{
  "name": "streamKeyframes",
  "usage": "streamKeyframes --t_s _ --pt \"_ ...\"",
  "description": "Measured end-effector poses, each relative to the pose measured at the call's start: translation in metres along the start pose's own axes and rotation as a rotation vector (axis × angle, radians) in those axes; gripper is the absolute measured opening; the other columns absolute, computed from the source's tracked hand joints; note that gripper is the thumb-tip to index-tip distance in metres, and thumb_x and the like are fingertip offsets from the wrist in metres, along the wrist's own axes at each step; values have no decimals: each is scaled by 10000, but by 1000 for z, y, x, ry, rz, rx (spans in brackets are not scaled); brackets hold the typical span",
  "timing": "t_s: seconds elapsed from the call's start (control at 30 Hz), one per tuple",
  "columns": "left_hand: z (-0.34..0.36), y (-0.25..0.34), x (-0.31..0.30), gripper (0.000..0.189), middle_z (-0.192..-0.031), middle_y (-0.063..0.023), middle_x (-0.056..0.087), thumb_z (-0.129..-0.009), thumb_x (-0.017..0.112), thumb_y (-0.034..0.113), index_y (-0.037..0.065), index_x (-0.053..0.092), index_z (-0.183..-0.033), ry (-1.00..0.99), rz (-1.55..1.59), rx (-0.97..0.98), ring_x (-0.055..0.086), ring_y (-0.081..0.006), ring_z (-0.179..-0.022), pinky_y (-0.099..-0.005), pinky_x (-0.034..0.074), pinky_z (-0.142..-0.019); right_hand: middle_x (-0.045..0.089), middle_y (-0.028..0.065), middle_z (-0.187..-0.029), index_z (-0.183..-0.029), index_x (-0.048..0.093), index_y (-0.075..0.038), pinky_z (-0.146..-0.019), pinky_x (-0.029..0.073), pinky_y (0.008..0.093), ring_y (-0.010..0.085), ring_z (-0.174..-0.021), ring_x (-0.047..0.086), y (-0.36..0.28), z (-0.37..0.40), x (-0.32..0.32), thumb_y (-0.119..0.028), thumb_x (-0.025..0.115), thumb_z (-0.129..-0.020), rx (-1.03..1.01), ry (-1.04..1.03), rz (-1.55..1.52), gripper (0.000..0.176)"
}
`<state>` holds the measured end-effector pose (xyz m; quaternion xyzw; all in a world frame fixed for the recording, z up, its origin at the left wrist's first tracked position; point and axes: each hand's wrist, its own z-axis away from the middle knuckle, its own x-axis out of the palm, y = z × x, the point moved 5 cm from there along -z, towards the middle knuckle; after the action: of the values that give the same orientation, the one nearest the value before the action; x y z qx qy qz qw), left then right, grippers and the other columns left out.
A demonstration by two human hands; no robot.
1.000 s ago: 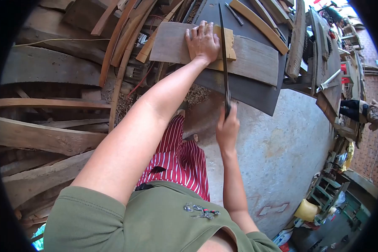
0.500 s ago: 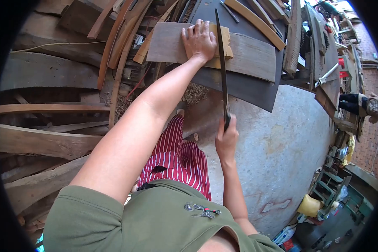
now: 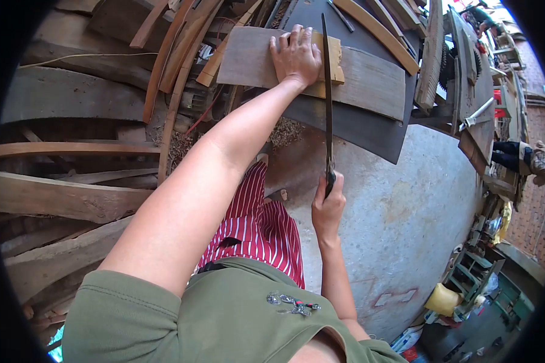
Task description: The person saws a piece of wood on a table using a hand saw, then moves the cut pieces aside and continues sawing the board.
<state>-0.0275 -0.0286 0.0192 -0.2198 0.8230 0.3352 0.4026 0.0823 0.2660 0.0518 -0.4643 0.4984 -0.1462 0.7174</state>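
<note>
My right hand (image 3: 329,209) is closed round the handle of a handsaw (image 3: 329,115), its long dark blade pointing away from me. The blade crosses a broad grey-brown wooden board (image 3: 372,78) and a smaller yellowish wood piece (image 3: 335,60) on top of it. Pressing down from above, my left hand (image 3: 297,57) lies with its fingers spread on the board and beside the yellowish piece, left of the blade. Under the board is a dark flat panel (image 3: 357,136). Whether the teeth have cut into the wood cannot be made out.
Curved wooden planks (image 3: 72,196) are stacked at the left. Another curved strip (image 3: 378,36) lies beyond the board. Wood shavings (image 3: 286,133) lie below the panel. A person (image 3: 522,157) is at the far right, near a yellow container (image 3: 444,299) and a concrete floor (image 3: 399,242).
The saw blade has swung slightly more upright, its tip shifting right. My left hand stays on the board, and the whole view has shifted a little.
</note>
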Motion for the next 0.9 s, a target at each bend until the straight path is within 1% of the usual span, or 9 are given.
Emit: streamKeyframes --t_s 0.1,0.23,0.3,0.47,0.57,0.67,0.73,0.83,0.9 --pt "0 0 3 474 -1433 -33 477 -937 470 350 199 529 -1382 -2 -5 -4 425 -251 -1297 -521 191 -1151 653 285 -798 -1136 497 -31 -568 481 538 491 -769 640 -16 -53 12 -139 527 -994 -145 60 64 180" --pt "-1 -1 2 471 -1432 -36 487 -932 481 338 205 532 -1382 3 -6 4 430 -247 -1305 -521 192 -1151 645 295 -782 -1122 492 -21 -568 488 551 492 -748 635 -28 -111 36 -141 528 -991 -109 91 92 181" --pt "-1 2 6 471 -1431 -41 488 -932 478 339 202 534 -1380 -11 11 -6 434 -250 -1301 -518 193 -1150 648 293 -790 -1130 494 -20 -571 492 550 490 -749 638 -28 -101 33 -140 530 -990 -101 109 89 188" --pt "0 0 0 475 -1434 -33 483 -939 459 341 198 524 -1387 -12 -29 -19 422 -234 -1312 -508 192 -1157 667 259 -836 -1196 495 -43 -577 501 518 468 -783 659 1 14 1 -104 535 -985 -90 51 24 224" --pt "-1 2 -3 478 -1449 -26 467 -942 458 345 199 515 -1394 -27 -9 -13 415 -229 -1320 -500 191 -1162 664 256 -821 -1194 493 -41 -581 499 521 466 -775 659 -7 12 -5 -99 526 -987 -50 13 62 218" --pt "0 -1 1 480 -1455 -25 462 -946 460 355 197 511 -1396 -35 -33 -17 416 -237 -1320 -505 193 -1160 650 280 -781 -1117 490 -32 -557 491 535 478 -738 644 -16 -58 13 -144 518 -998 -155 45 87 166" --pt "-2 -4 3 481 -1456 -27 460 -946 459 355 197 509 -1398 -32 -50 -11 416 -238 -1320 -507 192 -1162 636 293 -747 -1066 482 -35 -531 485 541 483 -712 637 -24 -103 27 -163 522 -999 -131 50 119 150" --pt "-1 2 4 485 -1458 -32 458 -946 456 354 197 508 -1401 -56 -30 -12 419 -241 -1318 -508 197 -1162 633 289 -723 -1037 475 -28 -518 484 544 483 -692 634 -28 -107 30 -159 525 -998 -167 111 117 145" --pt "-2 0 4 486 -1459 -36 458 -945 455 354 196 508 -1401 -58 -24 -41 421 -244 -1315 -507 202 -1160 647 285 -763 -1093 489 -16 -531 496 528 481 -738 642 -18 -69 20 -162 521 -999 -142 91 60 177"
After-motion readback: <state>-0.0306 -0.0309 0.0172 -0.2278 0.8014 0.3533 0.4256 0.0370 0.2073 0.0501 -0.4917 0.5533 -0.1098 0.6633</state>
